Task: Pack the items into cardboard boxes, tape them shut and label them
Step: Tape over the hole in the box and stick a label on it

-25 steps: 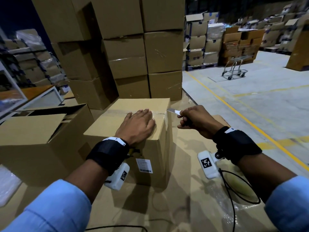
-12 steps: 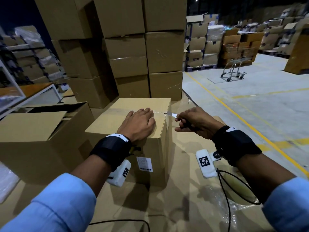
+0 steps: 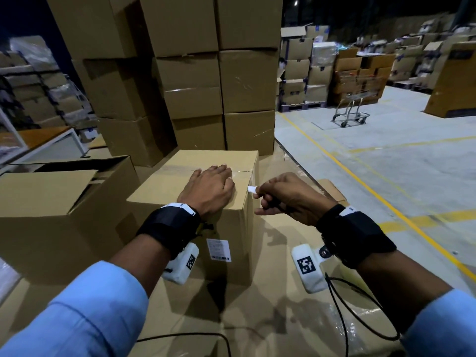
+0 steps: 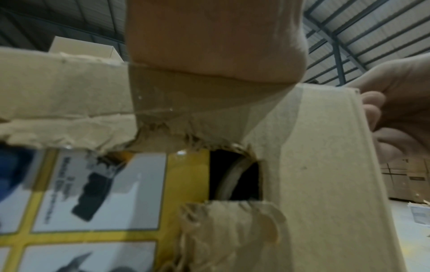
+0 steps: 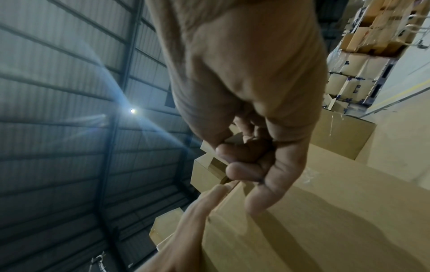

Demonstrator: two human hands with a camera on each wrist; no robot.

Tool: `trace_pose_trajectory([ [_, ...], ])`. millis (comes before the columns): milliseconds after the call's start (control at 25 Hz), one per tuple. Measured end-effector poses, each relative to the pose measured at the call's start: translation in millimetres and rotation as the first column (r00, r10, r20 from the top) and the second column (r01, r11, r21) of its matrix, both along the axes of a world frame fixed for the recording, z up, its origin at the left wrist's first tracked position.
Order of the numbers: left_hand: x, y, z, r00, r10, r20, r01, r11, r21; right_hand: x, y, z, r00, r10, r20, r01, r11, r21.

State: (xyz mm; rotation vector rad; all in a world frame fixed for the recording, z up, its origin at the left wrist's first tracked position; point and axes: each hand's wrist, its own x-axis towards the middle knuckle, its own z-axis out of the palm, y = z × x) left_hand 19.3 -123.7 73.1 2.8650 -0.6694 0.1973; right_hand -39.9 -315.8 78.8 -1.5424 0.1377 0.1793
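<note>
Pinched in the right hand [image 3: 288, 199] at 3 o'clock is a blade [image 3: 252, 189], while the stiff, probably light box [image 3: 195, 197] is pressed flat-palmed by the left hand [image 3: 208, 191], best gripped at its corners.

Stacked boxes [image 3: 195, 81] wall off the back, open box [image 3: 59, 202] blocks left

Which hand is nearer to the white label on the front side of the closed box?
Left. The left hand lies flat on top of the closed box, directly above the white label. The right hand is off the box's right edge, holding a small blade.
</note>
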Motion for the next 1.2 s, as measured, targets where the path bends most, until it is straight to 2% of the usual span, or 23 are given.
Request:
trace_pose_trajectory([
  [360,-3,2,0,1.000,-0.002,0.031,0.003,0.999,-0.036,-10,3,-8,0.999,-0.007,0.032,0.006,0.999,0.042],
  [520,-8,3,1,0.989,0.034,0.147,-0.013,0.989,-0.144,-17,-5,-2,0.993,-0.067,0.102,0.074,0.995,-0.066],
  [640,-10,4,0,0.983,0.063,0.171,-0.030,0.981,-0.190,-21,-9,1,0.989,-0.060,0.139,0.082,0.983,-0.164],
  [840,-11,5,2,0.984,0.049,0.168,-0.013,0.978,-0.209,-22,-26,2,0.982,-0.145,0.118,0.159,0.980,-0.120],
  [920,-11,4,2,0.983,0.058,0.173,-0.020,0.976,-0.215,-15,-33,-2,0.950,-0.242,0.196,0.264,0.960,-0.095],
  [1000,-12,3,2,0.979,0.067,0.190,-0.025,0.976,-0.215,-6,-30,-7,0.892,-0.294,0.342,0.361,0.921,-0.149],
  [1120,-13,6,3,0.985,0.054,0.166,-0.015,0.973,-0.228,5,-7,-12,0.790,-0.262,0.554,0.474,0.834,-0.282],
  [1200,-12,14,2,0.989,0.032,0.146,-0.001,0.978,-0.208,13,13,-13,0.736,-0.241,0.632,0.535,0.780,-0.325],
])
